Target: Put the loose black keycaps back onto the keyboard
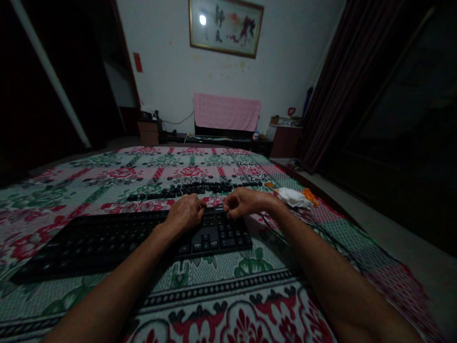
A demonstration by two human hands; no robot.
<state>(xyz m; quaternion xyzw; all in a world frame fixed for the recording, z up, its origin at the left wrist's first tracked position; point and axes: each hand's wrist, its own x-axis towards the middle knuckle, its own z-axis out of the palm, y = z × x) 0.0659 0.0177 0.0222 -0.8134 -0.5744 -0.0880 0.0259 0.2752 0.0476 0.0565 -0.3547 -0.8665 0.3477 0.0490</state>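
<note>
Nothing here gives you readable writing. The legends on the black keyboard (pixel 117 240) are faint pale specks in the dim light. The framed picture (pixel 226 27) on the far wall carries dark brush marks and red blots that you cannot make out, and a lamp glare sits on its glass. The red slip (pixel 137 62) beside the doorway is blank at this distance.

The keyboard lies across the flowered bed (pixel 250 290), just in front of you. Your left hand (pixel 185 213) rests on its right half, fingers curled under, its grip closed. Your right hand (pixel 243 202) sits at the keyboard's far edge near the right end, grip closed to a pinch. Whether either hand holds something small is hidden by the knuckles.

Just beyond your hands, a row of loose keycaps (pixel 193 189) lies on the cover, apart from the keyboard. Near your right wrist is a crumpled white wad (pixel 292 196) with an orange scrap (pixel 310 196) touching it, both close to the bed's right edge.

That edge runs diagonally down to your right, and bare floor lies beyond it. There is open cover beyond the keycaps and between your forearms. The keyboard's left end fades into shadow. A pink cloth (pixel 226 112) hides whatever stands against the wall, and both sides of the room are too dark to read.
</note>
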